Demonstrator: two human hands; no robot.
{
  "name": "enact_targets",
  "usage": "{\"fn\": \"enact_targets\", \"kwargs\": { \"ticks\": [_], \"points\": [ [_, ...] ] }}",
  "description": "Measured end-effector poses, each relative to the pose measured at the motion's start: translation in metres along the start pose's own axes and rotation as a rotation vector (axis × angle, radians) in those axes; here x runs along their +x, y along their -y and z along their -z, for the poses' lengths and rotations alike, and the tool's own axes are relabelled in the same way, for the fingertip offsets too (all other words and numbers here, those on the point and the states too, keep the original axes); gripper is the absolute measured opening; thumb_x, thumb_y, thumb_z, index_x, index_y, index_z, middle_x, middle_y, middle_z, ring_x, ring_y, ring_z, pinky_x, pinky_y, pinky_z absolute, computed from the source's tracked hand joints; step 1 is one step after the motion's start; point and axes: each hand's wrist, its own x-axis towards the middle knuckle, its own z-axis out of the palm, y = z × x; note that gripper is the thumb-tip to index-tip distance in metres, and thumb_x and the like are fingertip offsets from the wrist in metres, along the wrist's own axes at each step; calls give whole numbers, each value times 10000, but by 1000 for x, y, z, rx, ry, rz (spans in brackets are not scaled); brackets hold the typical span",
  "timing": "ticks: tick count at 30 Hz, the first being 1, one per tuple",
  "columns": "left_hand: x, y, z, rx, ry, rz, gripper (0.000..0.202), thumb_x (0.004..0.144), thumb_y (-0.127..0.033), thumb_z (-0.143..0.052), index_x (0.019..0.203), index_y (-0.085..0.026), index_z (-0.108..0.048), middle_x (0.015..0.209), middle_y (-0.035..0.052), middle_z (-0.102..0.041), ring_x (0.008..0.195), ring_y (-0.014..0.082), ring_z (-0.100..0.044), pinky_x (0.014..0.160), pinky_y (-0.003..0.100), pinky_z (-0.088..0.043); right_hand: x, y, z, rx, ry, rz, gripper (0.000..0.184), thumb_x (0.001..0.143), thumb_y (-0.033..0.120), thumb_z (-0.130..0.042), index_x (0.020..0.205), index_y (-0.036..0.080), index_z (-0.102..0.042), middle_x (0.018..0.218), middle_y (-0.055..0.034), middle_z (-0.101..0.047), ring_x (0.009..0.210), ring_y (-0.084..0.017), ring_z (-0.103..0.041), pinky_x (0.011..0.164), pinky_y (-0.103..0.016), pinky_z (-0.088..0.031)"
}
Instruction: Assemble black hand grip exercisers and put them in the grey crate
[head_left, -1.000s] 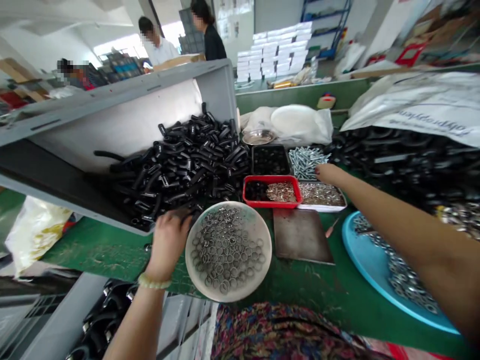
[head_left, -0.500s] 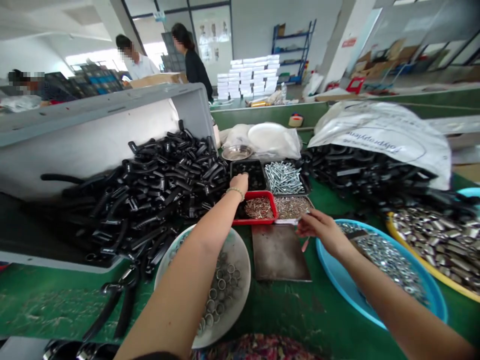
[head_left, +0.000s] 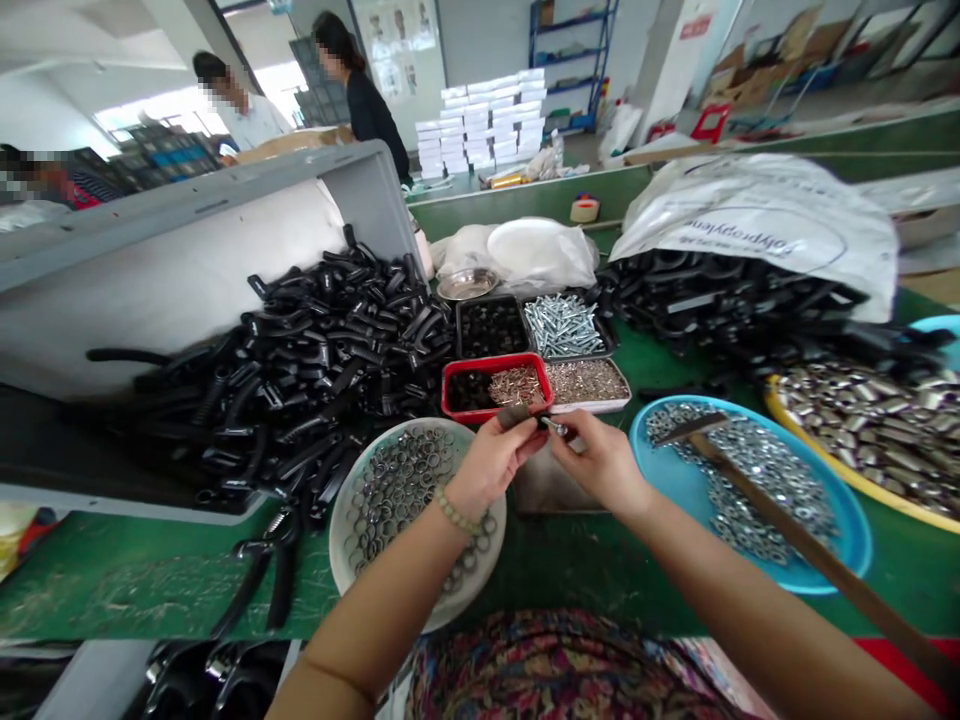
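My left hand grips a short dark plastic piece just in front of a red tray. My right hand pinches a small metal screw against that piece's end. The exact fit between them is too small to tell. A white bowl of metal rings lies under my left wrist. Beyond my hands are a black tray of dark parts, a tray of screws and a white tray of small metal bits.
A tipped grey bin spills black plastic handles across the green table. To the right are a blue basin of washers with a wooden-handled tool across it, and a yellow tray of metal sleeves.
My left hand has come back from the black tray, and my right hand has moved in from the blue basin. Both now meet before the red tray, holding small parts.
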Motion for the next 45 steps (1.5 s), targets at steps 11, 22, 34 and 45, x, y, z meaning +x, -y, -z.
{"fn": "enact_targets", "kwargs": {
  "ticks": [11,22,34,45],
  "points": [
    [-57,15,9,59,42,210,267,723,-247,-735,956,-136,-667,849,60,-706,724,124,-665,749,250,-514,-37,11,10,880,327,-583,290,853,472,-555,937,195,-528,695,5,-578,585,-123,-578,533,-247,-499],
    [-70,42,33,767,-91,-56,309,755,-110,-578,1055,-174,-538,940,54,-695,850,166,-662,797,285,-510,-78,28,-1,289,386,-459,412,880,382,-527,1242,211,-432,768,-8,-618,640,-169,-608,578,-276,-478],
    [-46,-31,93,1977,-253,-210,218,859,-275,-503,877,-134,-669,1102,135,-618,1055,280,-535,938,414,-420,-71,22,-10,758,276,-718,174,843,343,-551,958,214,-559,716,3,-642,668,-160,-657,686,-305,-549],
    [-40,-15,57,1156,-86,-48,205,812,-337,-577,931,-170,-586,880,54,-660,851,209,-628,832,360,-488,-72,35,33,549,540,-80,224,912,156,-411,1067,197,-567,943,-64,-661,868,-144,-645,770,-273,-526]
  ]
}}
